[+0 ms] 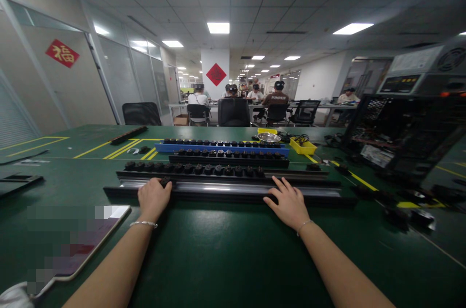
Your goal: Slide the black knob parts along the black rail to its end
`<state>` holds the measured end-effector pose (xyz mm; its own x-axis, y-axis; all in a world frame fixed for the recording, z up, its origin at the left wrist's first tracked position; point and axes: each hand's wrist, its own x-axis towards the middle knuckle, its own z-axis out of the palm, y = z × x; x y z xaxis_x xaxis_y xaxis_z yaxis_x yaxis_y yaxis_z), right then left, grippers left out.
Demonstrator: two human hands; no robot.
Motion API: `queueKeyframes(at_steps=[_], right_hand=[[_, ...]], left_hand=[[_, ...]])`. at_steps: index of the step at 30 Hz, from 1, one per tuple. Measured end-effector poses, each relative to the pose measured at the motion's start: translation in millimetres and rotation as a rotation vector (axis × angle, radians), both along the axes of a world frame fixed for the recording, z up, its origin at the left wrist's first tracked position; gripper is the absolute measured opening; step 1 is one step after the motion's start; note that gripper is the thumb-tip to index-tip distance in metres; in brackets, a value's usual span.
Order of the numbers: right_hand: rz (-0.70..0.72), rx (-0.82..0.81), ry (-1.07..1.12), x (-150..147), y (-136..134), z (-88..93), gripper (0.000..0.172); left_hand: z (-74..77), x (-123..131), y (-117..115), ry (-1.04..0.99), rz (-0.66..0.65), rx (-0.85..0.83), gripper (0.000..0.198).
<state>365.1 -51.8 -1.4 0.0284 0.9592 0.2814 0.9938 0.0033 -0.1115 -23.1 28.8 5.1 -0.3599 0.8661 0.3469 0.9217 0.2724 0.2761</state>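
Note:
A long black metal channel [218,196] with a shiny inner face lies crosswise in front of me on the green table. My left hand [155,197] is at its left part, fingers closed on a small black block [165,182] that looks like a socket module. The fingers hide much of the block. My right hand [288,202] rests on the channel's right part, fingers spread and holding nothing. Just behind lies a second channel [294,173], with a row of similar black blocks [198,169] along its left and middle.
Farther back are another black strip [233,161] and a blue strip [222,148], both carrying blocks. Yellow trays [303,146] and a metal dish [268,137] stand behind. An open computer case [378,128] is at right, a tablet-like device [91,245] at left. People sit in the background.

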Motion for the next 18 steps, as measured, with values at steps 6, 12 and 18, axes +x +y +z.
queueKeyframes(at_steps=[6, 12, 18], right_hand=[[0.001, 0.008, -0.001, 1, 0, -0.7, 0.046], [0.005, 0.006, -0.003, 1, 1, -1.1, 0.045], [0.007, 0.016, 0.003, 1, 1, -2.1, 0.044]], left_hand=[[1.2, 3, -1, -0.009, -0.017, -0.003, 0.043], [3.3, 7, -3, 0.007, -0.025, -0.022, 0.043], [5.5, 12, -5, 0.016, -0.036, -0.024, 0.042]])
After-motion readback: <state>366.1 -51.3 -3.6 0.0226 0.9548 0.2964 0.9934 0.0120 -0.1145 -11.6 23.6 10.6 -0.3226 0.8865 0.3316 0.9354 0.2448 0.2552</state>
